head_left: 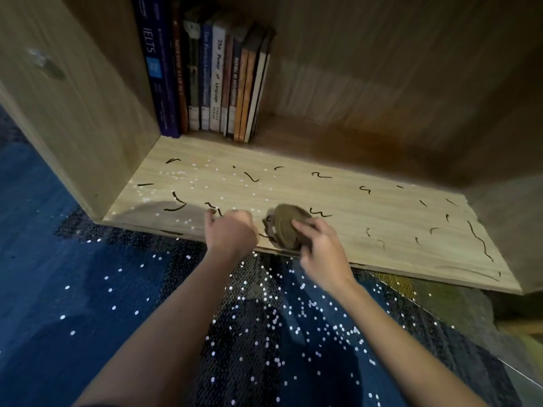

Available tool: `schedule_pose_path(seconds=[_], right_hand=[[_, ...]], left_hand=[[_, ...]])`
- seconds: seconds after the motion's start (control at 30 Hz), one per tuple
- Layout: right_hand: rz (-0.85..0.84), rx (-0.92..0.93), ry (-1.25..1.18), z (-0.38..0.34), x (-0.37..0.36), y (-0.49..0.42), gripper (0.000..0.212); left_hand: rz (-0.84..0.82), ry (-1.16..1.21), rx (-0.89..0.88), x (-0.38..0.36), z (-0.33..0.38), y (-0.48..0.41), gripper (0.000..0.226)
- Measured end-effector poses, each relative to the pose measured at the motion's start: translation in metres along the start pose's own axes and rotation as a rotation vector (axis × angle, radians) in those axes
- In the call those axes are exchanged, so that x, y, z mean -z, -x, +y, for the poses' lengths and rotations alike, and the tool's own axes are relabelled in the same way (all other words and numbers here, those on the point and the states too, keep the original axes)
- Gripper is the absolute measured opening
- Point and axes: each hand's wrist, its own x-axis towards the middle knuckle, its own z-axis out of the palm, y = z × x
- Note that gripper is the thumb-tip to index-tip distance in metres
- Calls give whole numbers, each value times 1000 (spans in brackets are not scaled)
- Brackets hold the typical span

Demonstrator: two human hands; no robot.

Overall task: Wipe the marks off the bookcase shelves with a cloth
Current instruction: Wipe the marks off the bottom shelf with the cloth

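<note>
A light wooden bookcase shelf (293, 186) lies low in front of me, covered with several short black squiggly marks (321, 175). A bunched olive-brown cloth (283, 223) rests near the shelf's front edge, and my right hand (320, 251) grips it from the right side. My left hand (230, 233) is curled into a loose fist just left of the cloth, resting at the shelf's front edge over a mark. Small white specks dot the left part of the shelf.
A row of upright books (205, 77) stands at the back left of the shelf, against the left side panel (73, 98). The bookcase's back and right panels enclose the space. Dark blue fabric with white specks (264, 333) spreads below the shelf edge.
</note>
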Motion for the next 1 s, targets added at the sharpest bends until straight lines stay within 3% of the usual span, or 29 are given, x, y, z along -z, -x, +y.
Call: schedule_pose_path(seconds=[0.1,0.27,0.33,0.47,0.57,0.7,0.83,1.0], right_hand=[[70,16,7,-2,17,-41,56],[-1,-12,397,19,29,-130,52],[-26,-53,447,22,27,-161,48],[-40,-25,351,-2,-2,-173,35],[-134,67,213,-27,-26,-117,36],[-178,12,-149,-32,-7,-89,40],[87,32,46,-14,13,-165,44],[-85,73,170,-17,-5,-210,47]], left_hand=[[5,124,25,12,-4,-21,28],[-194,-65,-5,18,-21,-59,55],[-246,-94,11,16,-26,-70,60],[-260,-85,32,12,-33,-75,58],[-269,-33,45,12,-38,-81,54],[-173,100,85,20,-54,-99,39],[-98,96,137,24,-52,-96,44],[-127,42,96,14,-42,-88,52]])
